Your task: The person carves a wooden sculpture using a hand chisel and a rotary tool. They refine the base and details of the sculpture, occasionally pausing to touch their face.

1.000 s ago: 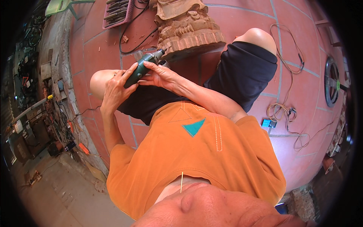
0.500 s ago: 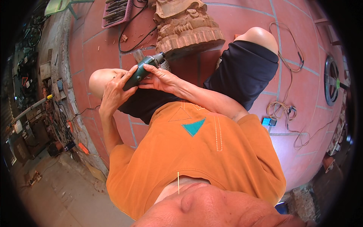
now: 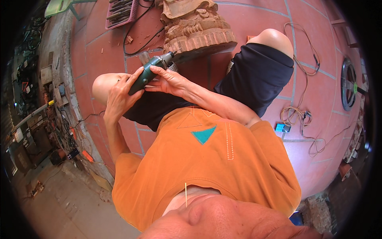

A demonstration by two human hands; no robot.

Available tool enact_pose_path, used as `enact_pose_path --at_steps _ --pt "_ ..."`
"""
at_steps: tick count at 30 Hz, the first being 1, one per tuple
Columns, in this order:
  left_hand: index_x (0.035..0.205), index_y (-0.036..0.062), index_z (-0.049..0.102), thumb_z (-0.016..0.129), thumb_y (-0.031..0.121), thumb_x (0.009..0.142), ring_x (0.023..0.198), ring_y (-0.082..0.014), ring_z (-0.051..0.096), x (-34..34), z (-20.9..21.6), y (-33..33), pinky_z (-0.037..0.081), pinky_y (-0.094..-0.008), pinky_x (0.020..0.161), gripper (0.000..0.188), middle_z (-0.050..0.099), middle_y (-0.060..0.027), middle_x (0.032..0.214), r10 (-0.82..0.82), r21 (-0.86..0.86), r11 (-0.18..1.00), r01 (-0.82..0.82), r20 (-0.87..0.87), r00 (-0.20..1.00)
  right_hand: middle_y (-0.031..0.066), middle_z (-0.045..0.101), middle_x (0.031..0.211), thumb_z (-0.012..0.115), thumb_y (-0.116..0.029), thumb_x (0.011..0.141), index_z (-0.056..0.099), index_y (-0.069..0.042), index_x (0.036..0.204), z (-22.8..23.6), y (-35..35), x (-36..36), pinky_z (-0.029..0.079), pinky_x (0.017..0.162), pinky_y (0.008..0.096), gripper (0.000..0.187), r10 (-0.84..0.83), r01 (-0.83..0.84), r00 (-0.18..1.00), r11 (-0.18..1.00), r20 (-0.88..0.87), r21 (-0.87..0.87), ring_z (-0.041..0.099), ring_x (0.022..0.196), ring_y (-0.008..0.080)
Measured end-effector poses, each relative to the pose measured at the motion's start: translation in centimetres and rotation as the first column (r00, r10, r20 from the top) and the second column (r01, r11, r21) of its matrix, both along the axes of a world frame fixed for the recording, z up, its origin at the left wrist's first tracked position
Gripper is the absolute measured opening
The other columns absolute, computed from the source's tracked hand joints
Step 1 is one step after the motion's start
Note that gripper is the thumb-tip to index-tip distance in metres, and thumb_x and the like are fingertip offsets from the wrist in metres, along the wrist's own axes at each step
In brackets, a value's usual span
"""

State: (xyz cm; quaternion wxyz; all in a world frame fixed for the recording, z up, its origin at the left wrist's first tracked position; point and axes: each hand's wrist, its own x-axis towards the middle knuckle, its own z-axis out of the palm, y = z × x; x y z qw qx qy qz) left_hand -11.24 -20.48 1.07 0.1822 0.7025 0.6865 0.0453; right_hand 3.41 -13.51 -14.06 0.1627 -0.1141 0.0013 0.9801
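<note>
Both my hands hold a green rotary power tool (image 3: 149,71) above my knees. My left hand (image 3: 120,95) wraps the rear of its body. My right hand (image 3: 167,80) grips it from the right, fingers lying over the front part. The tool's metal tip (image 3: 172,53) points up toward a carved wooden block (image 3: 195,28) standing on the red tiled floor just beyond it; I cannot tell whether the tip touches the wood. A black cord (image 3: 133,40) runs away from the tool across the tiles.
A pink tray of chisels (image 3: 121,12) lies at the upper left. Coiled cables (image 3: 296,113) and a small blue device (image 3: 281,128) lie on the tiles at right. A round metal wheel (image 3: 349,83) is far right. Cluttered tools line the left wall (image 3: 39,111).
Both hands and the tool have shifted slightly up toward the carved block; the grip is unchanged.
</note>
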Motion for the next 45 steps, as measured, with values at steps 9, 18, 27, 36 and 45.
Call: enact_pose_path --at_steps 9,18,27,36,45 --pt "0.143 0.0212 0.051 0.076 0.015 0.075 0.092 -0.0335 0.067 -0.3 -1.1 1.3 0.054 -0.0424 0.081 0.073 0.064 -0.0151 0.105 -0.024 0.058 0.998 0.025 -0.025 0.999 0.0149 0.062 0.117 0.074 -0.029 0.090 0.054 -0.003 0.121 0.0 1.7 0.0 0.056 0.096 0.0473 0.046 -0.030 0.030 1.000 0.999 0.002 0.010 0.065 0.107 0.0333" --pt "0.142 0.0173 0.052 0.077 0.010 0.073 0.097 -0.0322 0.066 -0.2 -1.1 1.7 0.053 -0.0414 0.085 0.073 0.066 -0.0152 0.109 0.004 0.011 1.000 -0.004 -0.028 1.000 0.0155 0.063 0.117 0.074 -0.028 0.090 0.054 -0.002 0.121 -0.4 1.8 -0.1 0.056 0.096 0.0477 0.045 -0.033 0.033 0.999 0.999 0.003 -0.003 0.065 0.108 0.0333" --pt "0.143 0.0214 0.052 0.075 0.016 0.075 0.095 -0.0330 0.066 -0.3 -0.9 1.1 0.053 -0.0423 0.084 0.072 0.065 -0.0155 0.105 0.005 0.010 1.000 -0.005 0.023 1.000 0.0114 0.063 0.114 0.075 -0.031 0.088 0.053 -0.007 0.121 -0.4 1.3 0.0 0.057 0.092 0.0479 0.047 -0.012 0.012 1.000 1.000 0.004 0.028 0.065 0.108 0.0299" --pt "0.144 0.0211 0.051 0.076 0.014 0.074 0.094 -0.0337 0.065 -0.3 -0.9 0.5 0.053 -0.0428 0.085 0.074 0.065 -0.0158 0.104 0.001 -0.009 1.000 -0.001 0.039 0.999 0.0125 0.064 0.115 0.077 -0.031 0.087 0.053 -0.006 0.121 -0.7 0.4 0.1 0.057 0.092 0.0492 0.048 -0.006 0.006 1.000 1.000 0.006 -0.008 0.065 0.108 0.0305" --pt "0.143 0.0196 0.052 0.076 0.011 0.073 0.094 -0.0331 0.065 -0.3 -0.4 0.4 0.052 -0.0423 0.086 0.075 0.065 -0.0159 0.105 -0.011 -0.025 1.000 0.013 0.094 0.996 0.0111 0.059 0.124 0.074 -0.030 0.090 0.054 -0.006 0.124 -0.3 -0.1 0.5 0.053 0.100 0.0476 0.046 0.016 -0.016 1.000 1.000 0.002 -0.027 0.061 0.115 0.0319"
